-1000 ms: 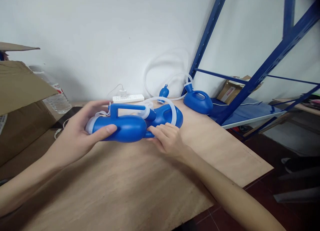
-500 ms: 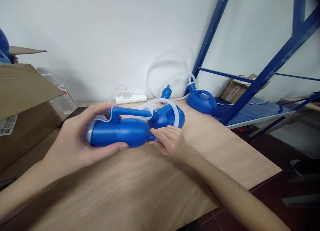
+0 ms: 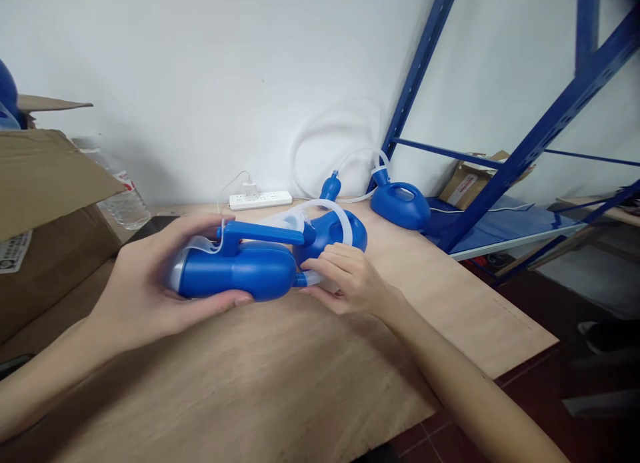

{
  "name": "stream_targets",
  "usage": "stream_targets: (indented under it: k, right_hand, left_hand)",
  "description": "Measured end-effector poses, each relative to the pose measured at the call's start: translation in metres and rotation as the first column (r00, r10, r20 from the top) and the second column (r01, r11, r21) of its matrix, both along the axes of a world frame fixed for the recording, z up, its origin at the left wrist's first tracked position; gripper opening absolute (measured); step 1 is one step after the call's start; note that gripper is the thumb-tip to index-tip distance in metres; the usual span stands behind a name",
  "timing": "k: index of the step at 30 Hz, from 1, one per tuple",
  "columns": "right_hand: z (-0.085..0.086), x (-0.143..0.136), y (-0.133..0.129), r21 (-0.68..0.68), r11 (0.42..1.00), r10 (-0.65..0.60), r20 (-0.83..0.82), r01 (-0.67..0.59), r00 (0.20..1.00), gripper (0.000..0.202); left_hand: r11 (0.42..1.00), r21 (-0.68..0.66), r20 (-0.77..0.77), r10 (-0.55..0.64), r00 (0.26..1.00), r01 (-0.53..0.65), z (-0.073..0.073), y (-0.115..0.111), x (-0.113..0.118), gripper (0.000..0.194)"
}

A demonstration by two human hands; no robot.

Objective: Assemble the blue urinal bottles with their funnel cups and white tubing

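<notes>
Nearest, over the table (image 3: 250, 389), the left hand (image 3: 145, 286) is clamped round the pale cap (image 3: 177, 271) end of the blue flask (image 3: 239, 269), thumb low on its side, while the fingers of the right hand (image 3: 356, 281) are closed on a white tube (image 3: 313, 277) at the flask's spout (image 3: 301, 280); the flask is held roughly level, handle (image 3: 267, 233) uppermost, just in front of the middle jug (image 3: 325, 232). It looks like thin moulded plastic, so probably light and fairly stiff, yet smooth enough to slip from mere fingertips; the handle or round body should give a firm hold, and the narrow spout is likely the weak part. The tube seems soft and springy, best pinched close to its end. Just behind, a white loop (image 3: 346, 228) arches over the middle jug; whether it and the tube are 1 piece I cannot tell. Further back, a power strip (image 3: 261, 199) lies by the wall (image 3: 200, 89), and the bulb (image 3: 331, 186) and far jug (image 3: 397, 208) rest to its right, near the rack (image 3: 530, 139)
</notes>
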State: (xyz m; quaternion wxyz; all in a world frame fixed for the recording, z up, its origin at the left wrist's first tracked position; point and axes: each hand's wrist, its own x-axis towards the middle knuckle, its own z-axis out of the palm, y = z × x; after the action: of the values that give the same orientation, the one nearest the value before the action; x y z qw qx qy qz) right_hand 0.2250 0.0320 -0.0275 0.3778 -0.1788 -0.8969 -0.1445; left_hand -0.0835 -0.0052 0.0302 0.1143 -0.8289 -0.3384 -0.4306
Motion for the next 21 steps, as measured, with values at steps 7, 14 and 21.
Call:
stream_targets:
  k: [7, 14, 21]
  right_hand:
    - [0.001, -0.003, 0.005, 0.117, 0.993, -0.028, 0.014, 0.026, 1.0, 0.028]
    - [0.002, -0.008, 0.002, 0.231, 0.966, -0.112, -0.013, 0.112, 0.994, 0.039]
    - [-0.002, -0.008, 0.001, 0.232, 0.968, -0.13, 0.133, 0.097, 0.983, 0.043]
  left_hand:
    - [0.989, -0.087, 0.191, 0.135, 0.972, -0.12, -0.011, -0.003, 0.004, 0.064]
    - [0.974, -0.153, 0.221, 0.198, 0.955, -0.166, -0.011, -0.008, 0.007, 0.062]
    - [0.995, 0.008, 0.133, 0.098, 0.986, -0.1, -0.014, -0.011, 0.004, 0.071]
